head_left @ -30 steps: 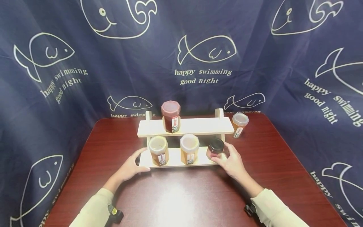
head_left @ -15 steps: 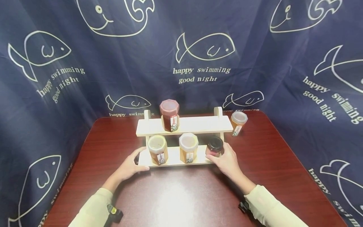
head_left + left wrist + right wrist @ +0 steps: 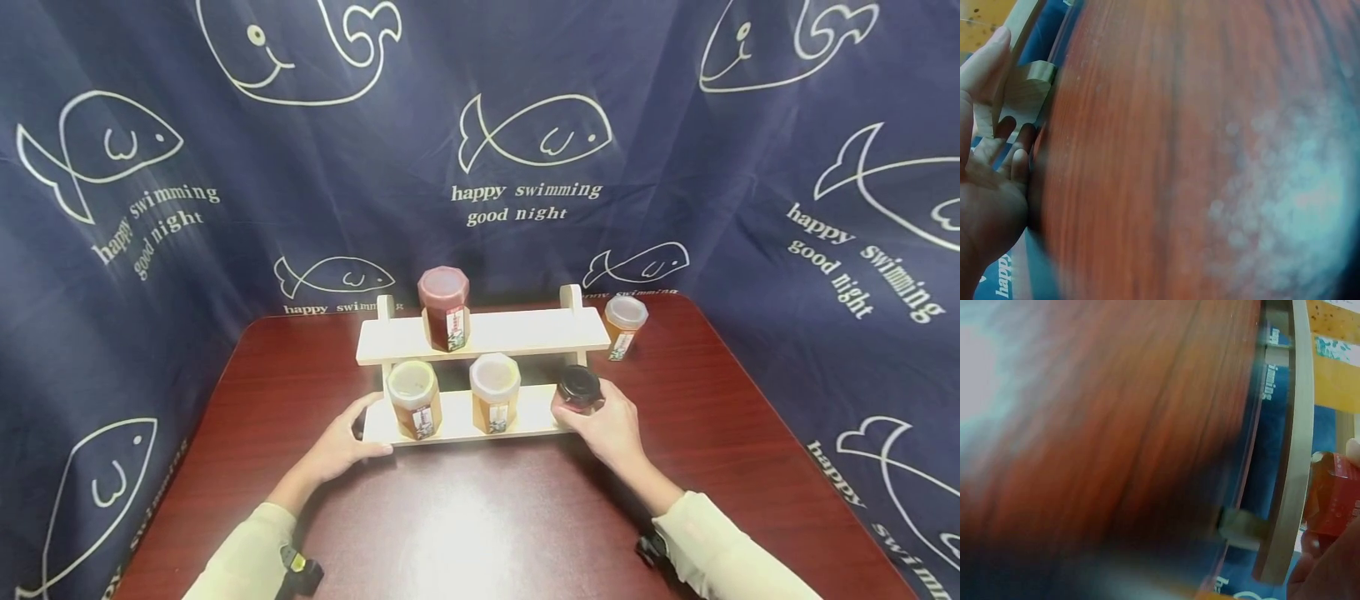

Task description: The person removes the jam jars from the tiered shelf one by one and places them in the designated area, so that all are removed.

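The left hand (image 3: pixel 343 443) grips the left end of a pale wooden two-step shelf (image 3: pixel 536 329). Two many-sided amber jars (image 3: pixel 420 417) with whitish lids (image 3: pixel 412 383) stand on its low board (image 3: pixel 457 427). At its right end, a small red jar (image 3: pixel 1338 497) with a round black lid (image 3: pixel 580 383) is held by the right hand (image 3: pixel 613 425).

Your right hand (image 3: pixel 613 429) has slid the black-lidded jar (image 3: pixel 579 385) right along the lower shelf of the rack (image 3: pixel 536 332), closer to that end; most of that move came in the last half second. Gap to the middle pale-lidded jar (image 3: pixel 495 396) is wider now. Your right thumb reaches further round the jar's front than a second ago. Head view also shifted: curtain (image 3: pixel 517 250) and rack both sit slightly further left in frame.
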Tool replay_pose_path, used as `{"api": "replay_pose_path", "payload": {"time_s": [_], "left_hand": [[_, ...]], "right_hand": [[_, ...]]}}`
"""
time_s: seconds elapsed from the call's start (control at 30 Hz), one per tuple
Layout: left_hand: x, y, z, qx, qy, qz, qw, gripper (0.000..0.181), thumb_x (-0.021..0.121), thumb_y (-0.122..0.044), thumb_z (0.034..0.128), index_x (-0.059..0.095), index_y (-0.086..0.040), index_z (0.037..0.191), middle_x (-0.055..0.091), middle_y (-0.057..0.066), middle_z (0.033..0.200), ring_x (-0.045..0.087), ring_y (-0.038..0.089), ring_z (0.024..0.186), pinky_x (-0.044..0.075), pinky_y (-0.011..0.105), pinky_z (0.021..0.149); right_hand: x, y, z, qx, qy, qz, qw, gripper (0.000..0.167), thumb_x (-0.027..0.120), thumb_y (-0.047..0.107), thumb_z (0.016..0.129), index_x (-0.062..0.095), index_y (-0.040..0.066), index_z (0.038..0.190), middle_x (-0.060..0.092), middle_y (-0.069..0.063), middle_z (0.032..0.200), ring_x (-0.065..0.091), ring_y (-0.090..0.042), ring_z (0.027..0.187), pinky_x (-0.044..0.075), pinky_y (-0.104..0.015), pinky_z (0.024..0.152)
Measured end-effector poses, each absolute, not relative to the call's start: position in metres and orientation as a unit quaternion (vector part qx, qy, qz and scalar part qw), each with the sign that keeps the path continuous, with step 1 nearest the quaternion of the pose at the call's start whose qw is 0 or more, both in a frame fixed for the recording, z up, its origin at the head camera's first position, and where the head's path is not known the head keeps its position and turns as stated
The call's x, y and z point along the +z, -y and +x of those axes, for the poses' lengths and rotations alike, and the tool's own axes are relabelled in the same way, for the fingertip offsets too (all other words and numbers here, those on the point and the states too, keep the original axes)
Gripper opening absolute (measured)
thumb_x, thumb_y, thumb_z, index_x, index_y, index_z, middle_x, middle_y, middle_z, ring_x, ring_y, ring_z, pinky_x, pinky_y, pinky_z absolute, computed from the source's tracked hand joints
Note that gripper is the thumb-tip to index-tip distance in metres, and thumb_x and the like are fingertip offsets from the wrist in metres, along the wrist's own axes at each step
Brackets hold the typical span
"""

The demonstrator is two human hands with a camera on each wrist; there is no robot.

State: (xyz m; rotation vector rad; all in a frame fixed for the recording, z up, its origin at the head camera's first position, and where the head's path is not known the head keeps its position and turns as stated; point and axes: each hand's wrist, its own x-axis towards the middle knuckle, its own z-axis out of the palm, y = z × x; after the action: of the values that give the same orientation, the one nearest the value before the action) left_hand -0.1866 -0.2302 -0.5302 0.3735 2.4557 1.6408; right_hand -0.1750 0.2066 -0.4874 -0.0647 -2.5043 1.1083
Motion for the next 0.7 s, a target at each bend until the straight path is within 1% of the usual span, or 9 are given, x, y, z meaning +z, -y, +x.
{"api": "replay_pose_path", "payload": {"time_s": [0.13, 0.23, 0.3, 0.43, 0.53, 0.6, 0.7], "left_hand": [[-0.525, 0.227, -0.184, 0.540, -0.828, 0.128, 0.077, 0.093, 0.086, -0.005, 0.0758, 0.035, -0.005, 0.153, 0.058, 0.022, 0.107, 0.060, 0.026, 0.068, 0.055, 0.042, 0.050], [-0.512, 0.224, -0.178, 0.541, -0.827, 0.131, 0.077, 0.091, 0.086, -0.005, 0.0759, 0.036, -0.001, 0.152, 0.059, 0.018, 0.105, 0.060, 0.029, 0.068, 0.055, 0.044, 0.051], [-0.503, 0.222, -0.174, 0.545, -0.824, 0.133, 0.081, 0.089, 0.085, -0.004, 0.0762, 0.037, 0.000, 0.151, 0.059, 0.019, 0.104, 0.059, 0.030, 0.069, 0.056, 0.044, 0.051], [-0.492, 0.220, -0.170, 0.548, -0.821, 0.135, 0.085, 0.088, 0.085, -0.005, 0.0767, 0.037, 0.002, 0.150, 0.059, 0.026, 0.107, 0.060, 0.024, 0.068, 0.056, 0.044, 0.052], [-0.491, 0.220, -0.171, 0.546, -0.823, 0.134, 0.081, 0.088, 0.086, -0.005, 0.0763, 0.038, 0.001, 0.150, 0.057, 0.028, 0.114, 0.059, 0.019, 0.067, 0.056, 0.044, 0.052], [-0.493, 0.220, -0.172, 0.547, -0.823, 0.135, 0.077, 0.088, 0.086, -0.005, 0.0756, 0.039, 0.001, 0.149, 0.057, 0.027, 0.116, 0.059, 0.018, 0.067, 0.056, 0.043, 0.051], [-0.507, 0.222, -0.177, 0.542, -0.826, 0.132, 0.078, 0.090, 0.086, -0.005, 0.0754, 0.037, 0.000, 0.151, 0.056, 0.027, 0.119, 0.059, 0.019, 0.067, 0.055, 0.043, 0.051]], "right_hand": [[-0.485, -0.221, -0.175, 0.394, 0.892, -0.036, 0.219, 0.057, 0.096, 0.030, 0.061, 0.070, 0.004, 0.105, 0.073, -0.013, 0.094, 0.067, -0.034, 0.091, 0.051, -0.049, 0.080], [-0.480, -0.234, -0.176, 0.392, 0.889, -0.049, 0.231, 0.058, 0.095, 0.032, 0.064, 0.070, 0.003, 0.107, 0.072, -0.017, 0.097, 0.067, -0.037, 0.095, 0.050, -0.052, 0.082], [-0.478, -0.244, -0.179, 0.389, 0.888, -0.063, 0.236, 0.059, 0.095, 0.034, 0.065, 0.069, 0.002, 0.106, 0.072, -0.018, 0.097, 0.066, -0.039, 0.096, 0.050, -0.053, 0.082], [-0.476, -0.268, -0.190, 0.382, 0.888, -0.092, 0.237, 0.061, 0.093, 0.038, 0.068, 0.068, 0.000, 0.107, 0.072, -0.021, 0.099, 0.066, -0.041, 0.098, 0.049, -0.054, 0.083], [-0.477, -0.288, -0.202, 0.389, 0.888, -0.115, 0.215, 0.066, 0.091, 0.039, 0.071, 0.066, -0.003, 0.115, 0.070, -0.025, 0.107, 0.063, -0.043, 0.105, 0.047, -0.056, 0.087], [-0.479, -0.300, -0.210, 0.392, 0.890, -0.127, 0.193, 0.071, 0.090, 0.039, 0.073, 0.063, -0.005, 0.122, 0.067, -0.028, 0.115, 0.059, -0.045, 0.111, 0.045, -0.057, 0.091], [-0.486, -0.314, -0.218, 0.385, 0.899, -0.142, 0.154, 0.077, 0.088, 0.038, 0.075, 0.057, -0.008, 0.129, 0.062, -0.031, 0.122, 0.055, -0.047, 0.116, 0.043, -0.059, 0.095]]}}
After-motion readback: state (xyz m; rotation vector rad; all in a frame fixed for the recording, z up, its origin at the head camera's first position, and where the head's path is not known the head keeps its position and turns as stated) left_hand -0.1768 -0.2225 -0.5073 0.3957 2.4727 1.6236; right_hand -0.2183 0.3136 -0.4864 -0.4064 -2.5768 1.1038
